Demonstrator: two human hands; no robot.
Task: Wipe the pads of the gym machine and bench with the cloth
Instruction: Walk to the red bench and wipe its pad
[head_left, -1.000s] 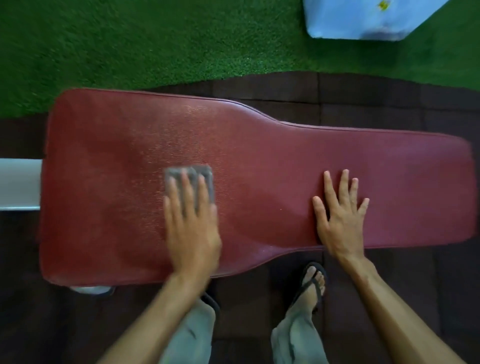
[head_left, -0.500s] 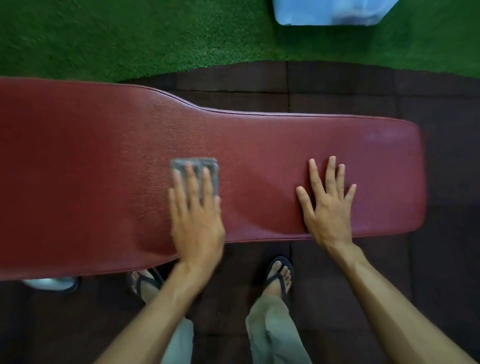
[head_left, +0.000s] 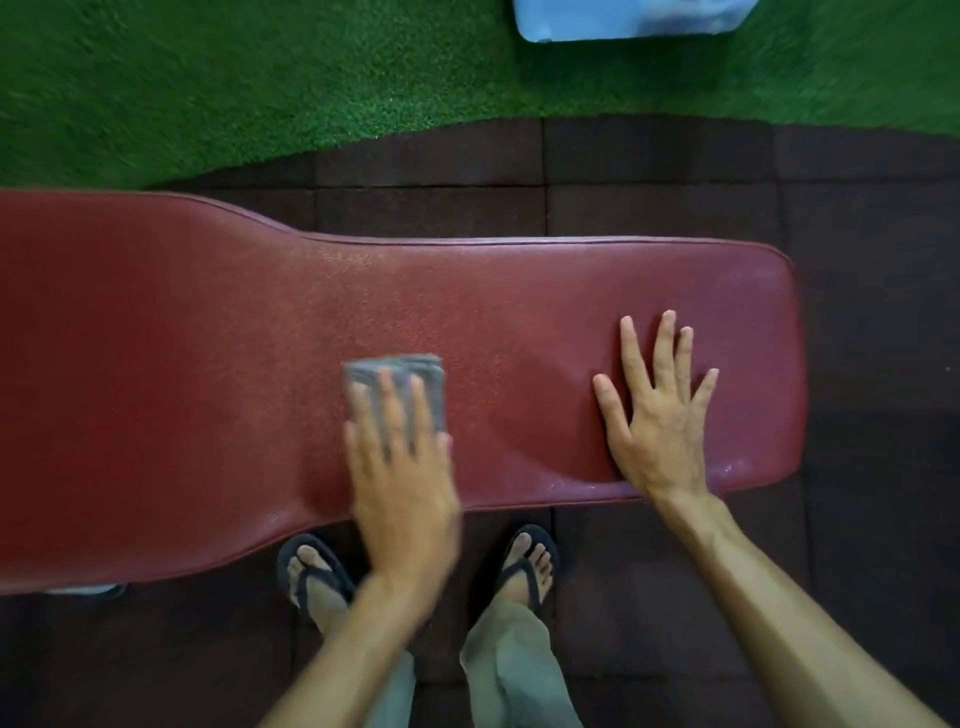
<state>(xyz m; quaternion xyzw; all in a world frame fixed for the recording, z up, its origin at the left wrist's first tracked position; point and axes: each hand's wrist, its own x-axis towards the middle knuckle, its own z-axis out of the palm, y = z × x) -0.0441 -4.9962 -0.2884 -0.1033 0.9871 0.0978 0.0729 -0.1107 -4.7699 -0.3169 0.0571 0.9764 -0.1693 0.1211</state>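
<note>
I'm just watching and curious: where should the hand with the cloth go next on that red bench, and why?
Probably slide the left hand, pressing the grey cloth flat, to the person's right toward the narrow end of the red bench pad. Pale specks show near that end's front edge, by the right hand, which lies flat on the pad and would likely need to lift to clear the way.
</note>
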